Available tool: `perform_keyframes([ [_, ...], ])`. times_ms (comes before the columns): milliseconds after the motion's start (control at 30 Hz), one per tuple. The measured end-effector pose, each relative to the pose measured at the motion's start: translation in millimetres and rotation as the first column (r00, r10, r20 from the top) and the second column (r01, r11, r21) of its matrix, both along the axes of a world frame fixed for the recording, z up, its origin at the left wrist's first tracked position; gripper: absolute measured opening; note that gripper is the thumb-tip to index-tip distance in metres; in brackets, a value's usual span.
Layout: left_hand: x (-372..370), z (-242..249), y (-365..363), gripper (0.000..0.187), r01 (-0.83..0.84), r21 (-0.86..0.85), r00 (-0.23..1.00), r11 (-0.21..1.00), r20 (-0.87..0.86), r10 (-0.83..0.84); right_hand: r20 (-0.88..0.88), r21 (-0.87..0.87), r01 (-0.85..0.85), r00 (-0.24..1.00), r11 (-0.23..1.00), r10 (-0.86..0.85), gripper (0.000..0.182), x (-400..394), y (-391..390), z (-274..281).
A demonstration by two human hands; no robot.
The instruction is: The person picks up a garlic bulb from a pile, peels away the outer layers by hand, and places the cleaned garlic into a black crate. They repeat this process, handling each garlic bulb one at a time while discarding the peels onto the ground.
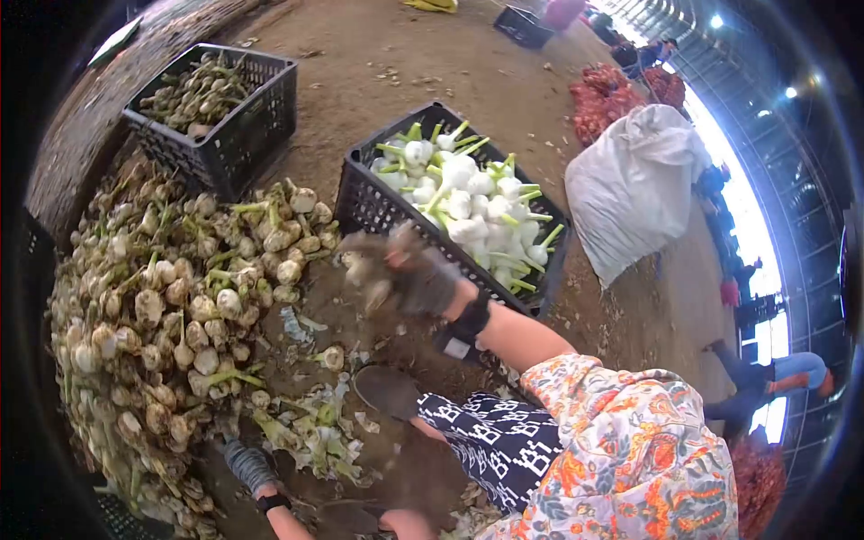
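Note:
My right hand (423,274), in a grey glove and blurred by motion, is closed around garlic bulbs (367,270) beside the near wall of a black crate. That crate (382,200) holds clean white garlic (472,193) with trimmed green stems. Low on the left, my gloved left hand (247,462) reaches to the edge of a large heap of unpeeled garlic (171,315). Its fingers look stretched out against the heap, and I see nothing held in them; their tips are partly hard to make out.
Peeled skins and leaves (319,432) lie by my feet. Another black crate (243,139) of brownish garlic stands behind the heap. A white sack (634,184) and red mesh bags (603,99) stand beyond the full crate. Other people (792,373) are at the right.

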State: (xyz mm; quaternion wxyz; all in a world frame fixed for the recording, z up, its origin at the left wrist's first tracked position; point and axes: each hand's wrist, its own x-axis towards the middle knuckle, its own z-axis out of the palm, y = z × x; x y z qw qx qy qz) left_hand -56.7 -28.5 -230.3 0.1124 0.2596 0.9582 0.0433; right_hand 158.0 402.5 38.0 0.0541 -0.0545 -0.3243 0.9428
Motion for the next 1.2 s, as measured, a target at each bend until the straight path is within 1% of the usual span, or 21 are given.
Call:
perform_keyframes([
  [67,-11.1,-23.4,-5.6,0.047,-0.012,0.069,0.999,0.998,-0.040,0.015,0.292,0.054,-0.187,0.942,0.981,0.164,0.049,-24.1,-35.2,-4.9],
  [133,-14.5,-31.5,-24.7,0.044,-0.044,0.116,0.996,0.992,-0.076,0.053,0.503,0.324,-0.439,0.830,0.838,0.240,0.033,-44.9,-75.0,-34.0],
  [167,-6.1,-11.2,-15.2,0.044,0.112,-0.030,0.894,0.993,-0.434,-0.114,0.602,0.434,-0.577,0.757,0.692,0.253,0.030,-53.3,-91.0,-44.8],
  [200,1.5,14.0,-0.6,0.045,-0.025,-0.024,0.966,0.999,-0.258,0.018,0.690,0.504,-0.701,0.678,0.505,0.252,0.028,-61.1,-105.7,-56.6],
  [233,10.0,50.9,19.3,0.047,-0.179,-0.053,0.981,0.982,-0.082,0.175,0.628,0.731,-0.662,0.747,0.166,0.216,0.033,-65.6,-118.8,-83.3],
  [267,27.1,90.4,40.7,0.052,-0.270,0.306,0.962,0.913,0.059,0.265,0.531,0.838,-0.544,0.834,0.052,0.151,0.039,-63.5,-132.4,-103.6],
  [300,44.6,130.2,61.7,0.058,-0.338,0.618,0.941,0.710,0.205,0.269,0.473,0.827,-0.524,0.845,0.205,0.251,0.042,-64.1,-136.9,-137.3],
  [333,52.5,138.3,64.5,0.062,-0.530,0.600,0.847,0.599,0.406,0.344,0.481,0.812,-0.524,0.850,0.259,0.213,0.036,-71.8,-144.2,-116.1],
  [367,64.9,150.1,64.6,0.062,-0.592,0.696,0.805,0.407,0.531,0.263,0.494,0.790,-0.526,0.850,0.317,0.179,0.030,-78.6,-147.9,-93.6],
  [400,67.6,173.9,72.4,0.059,-0.690,0.664,0.701,0.289,0.712,0.040,0.379,0.769,-0.440,0.898,0.464,0.223,0.028,-79.2,-153.5,-111.2],
  [433,76.4,161.6,66.0,0.058,-0.587,0.770,0.794,0.251,0.607,-0.005,0.317,0.699,-0.351,0.933,0.622,0.170,0.027,-81.3,-160.0,-110.2],
  [467,81.6,174.8,69.3,0.059,-0.553,0.799,0.809,0.237,0.583,-0.075,0.251,0.783,-0.298,0.955,0.546,0.161,0.025,-85.2,-162.1,-105.6],
  [500,91.5,184.3,75.2,0.059,-0.597,0.786,0.782,0.163,0.615,-0.104,0.347,0.510,-0.341,0.922,0.790,0.174,0.025,-86.3,-173.7,-101.4],
  [533,99.1,189.8,82.1,0.059,-0.632,0.770,0.755,0.085,0.636,-0.157,0.318,0.713,-0.355,0.932,0.604,0.172,0.028,-89.5,-170.0,-94.6],
  [633,111.9,184.5,82.4,0.063,-0.594,0.802,0.779,0.060,0.592,-0.207,0.403,0.638,-0.420,0.896,0.645,0.184,0.033,-92.6,-182.7,-64.0],
  [767,109.5,191.5,74.9,0.062,-0.383,0.900,0.905,0.207,0.411,-0.112,0.412,0.698,-0.434,0.894,0.569,0.176,0.036,-93.7,-187.3,-45.5],
  [867,106.5,196.4,70.4,0.062,-0.384,0.905,0.892,0.182,0.414,-0.179,0.484,0.650,-0.499,0.853,0.573,0.193,0.035,-95.9,-187.7,-42.6],
  [967,105.1,197.2,65.7,0.063,-0.395,0.884,0.878,0.251,0.443,-0.179,0.515,0.624,-0.549,0.824,0.556,0.235,0.033,-97.2,-178.5,-49.5],
  [1067,105.5,204.6,67.4,0.062,-0.501,0.849,0.815,0.166,0.528,-0.238,0.376,0.771,-0.445,0.896,0.455,0.238,0.031,-98.8,-173.5,-52.7],
  [1167,108.9,203.9,66.3,0.062,-0.733,0.680,0.618,0.002,0.667,-0.415,0.266,0.862,-0.355,0.925,0.361,0.272,0.031,-99.4,-168.6,-44.2],
  [1200,109.5,203.3,66.6,0.061,-0.735,0.679,0.618,-0.003,0.667,-0.416,0.295,0.762,-0.408,0.910,0.502,0.292,0.031,-99.0,-167.7,-46.0],
])
